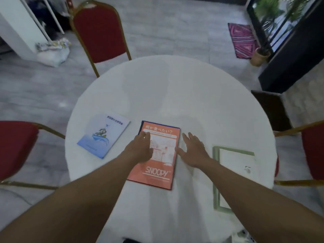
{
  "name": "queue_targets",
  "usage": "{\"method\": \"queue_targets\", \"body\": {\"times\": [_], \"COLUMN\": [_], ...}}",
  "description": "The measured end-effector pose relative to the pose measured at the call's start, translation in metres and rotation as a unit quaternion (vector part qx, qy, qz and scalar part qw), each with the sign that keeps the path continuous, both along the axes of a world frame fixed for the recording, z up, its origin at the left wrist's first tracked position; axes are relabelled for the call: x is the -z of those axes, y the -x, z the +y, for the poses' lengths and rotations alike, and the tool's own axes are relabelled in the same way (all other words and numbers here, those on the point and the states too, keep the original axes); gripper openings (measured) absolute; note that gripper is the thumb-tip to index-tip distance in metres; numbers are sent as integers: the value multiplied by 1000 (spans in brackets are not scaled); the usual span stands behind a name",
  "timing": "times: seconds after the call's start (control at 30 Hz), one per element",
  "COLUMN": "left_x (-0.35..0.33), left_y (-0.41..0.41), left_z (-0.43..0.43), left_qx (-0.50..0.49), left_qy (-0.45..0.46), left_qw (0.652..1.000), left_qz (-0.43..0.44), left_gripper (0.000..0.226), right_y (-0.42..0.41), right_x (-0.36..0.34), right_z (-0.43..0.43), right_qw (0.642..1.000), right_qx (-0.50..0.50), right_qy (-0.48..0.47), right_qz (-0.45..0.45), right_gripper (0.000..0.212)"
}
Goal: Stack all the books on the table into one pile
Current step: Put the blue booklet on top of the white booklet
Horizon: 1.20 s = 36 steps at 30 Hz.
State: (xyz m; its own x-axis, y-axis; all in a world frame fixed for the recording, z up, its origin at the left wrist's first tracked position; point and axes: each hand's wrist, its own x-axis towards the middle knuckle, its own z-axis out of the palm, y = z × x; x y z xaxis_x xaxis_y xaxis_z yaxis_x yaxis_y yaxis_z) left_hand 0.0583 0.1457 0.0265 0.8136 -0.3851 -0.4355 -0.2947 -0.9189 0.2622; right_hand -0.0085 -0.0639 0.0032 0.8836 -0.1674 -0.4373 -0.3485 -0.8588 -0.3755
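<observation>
An orange Snoopy book [157,174] lies flat near the middle of the round white table [166,95], on top of a darker book whose blue and red edges show around it. My left hand [141,149] rests on its left edge, fingers curled at the top corner. My right hand [192,151] lies open on the cloth at its right edge, thumb touching the book. A light blue booklet [103,135] lies to the left, apart. A white book with a green border [233,169] lies to the right, partly under my right forearm.
Three red chairs with gold frames stand around the table: one behind it [100,30], one at the left [17,148], one at the right [313,151]. A dark stool [271,109] stands at the right rear. A potted plant [261,55] and a pink mat [242,39] are on the floor.
</observation>
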Motion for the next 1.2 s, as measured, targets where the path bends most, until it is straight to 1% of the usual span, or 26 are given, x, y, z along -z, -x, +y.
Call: {"method": "queue_targets", "body": {"times": [0.13, 0.3, 0.37, 0.43, 0.53, 0.6, 0.7, 0.8, 0.93, 1.03, 1.1, 1.13, 1.2], "left_x": [6, 24, 30, 36, 45, 49, 54, 59, 65, 66, 67, 66, 61], "left_y": [-24, -54, -64, -75, -87, -93, -101, -103, -107, -110, -110, -111, -113], "left_z": [45, 101, 118, 135, 156, 169, 183, 190, 193, 195, 196, 197, 198], "left_qx": [-15, -41, -50, -56, -63, -79, -107, -148, -178, -226, -244, -256, -294], "left_qy": [-9, -19, -23, -32, -34, -34, -52, -51, -66, -78, -48, -7, 85], "left_qw": [1000, 999, 998, 998, 997, 996, 993, 988, 981, 971, 968, 967, 951], "left_qz": [8, 10, 12, 16, 6, -2, 7, 13, -27, -17, -5, 7, 43], "left_gripper": [58, 54, 53, 51, 55, 55, 53, 60, 58, 59, 52, 48, 42], "right_y": [-30, -65, -77, -91, -108, -118, -125, -128, -128, -127, -129, -130, -133], "right_x": [5, 14, 17, 21, 27, 33, 42, 51, 55, 54, 52, 50, 46], "right_z": [44, 100, 119, 137, 160, 176, 197, 212, 220, 220, 220, 218, 214], "right_qw": [999, 997, 995, 993, 990, 987, 981, 976, 973, 970, 972, 973, 977], "right_qx": [-39, -65, -82, -108, -143, -160, -183, -200, -202, -210, -203, -199, -182], "right_qy": [-8, -52, -56, -45, -2, 25, 44, 60, 78, 81, 72, 64, 35], "right_qz": [-7, -11, -16, -19, -9, 7, 41, 62, 76, 88, 97, 99, 102], "right_gripper": [74, 71, 69, 69, 67, 66, 65, 61, 69, 73, 73, 71, 68]}}
